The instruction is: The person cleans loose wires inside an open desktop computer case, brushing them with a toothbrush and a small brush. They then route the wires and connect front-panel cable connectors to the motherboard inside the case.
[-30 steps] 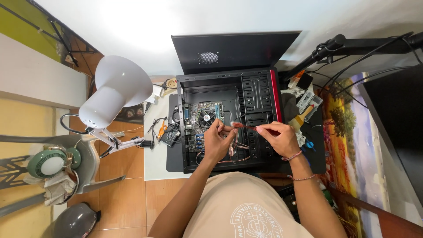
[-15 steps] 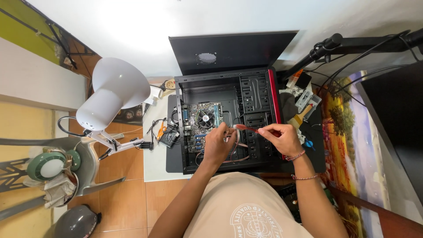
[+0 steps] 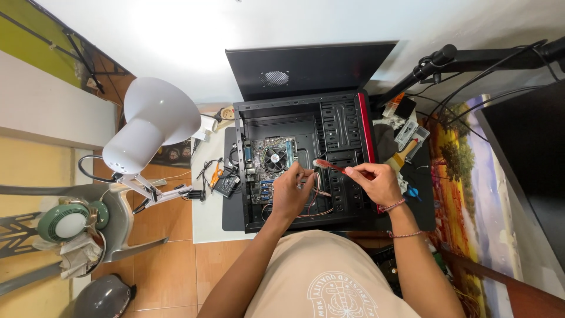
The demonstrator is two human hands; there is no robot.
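Observation:
An open black computer case with a red front edge lies flat in front of me. Inside on the left sits a motherboard with a round cooler fan. My left hand is curled over the board's right edge, its fingertips pinched on thin wires that loop below it. To the right, my right hand holds a red-handled brush. Its bristle end points left, close to my left fingertips.
The case's black side panel leans against the wall behind. A white desk lamp stands left, with small tools beside the case. A wooden-handled paintbrush and small parts lie right. A black arm with cables crosses the upper right.
Both hands stay in nearly the same place over the case. The brush tip has shifted slightly towards my left fingers.

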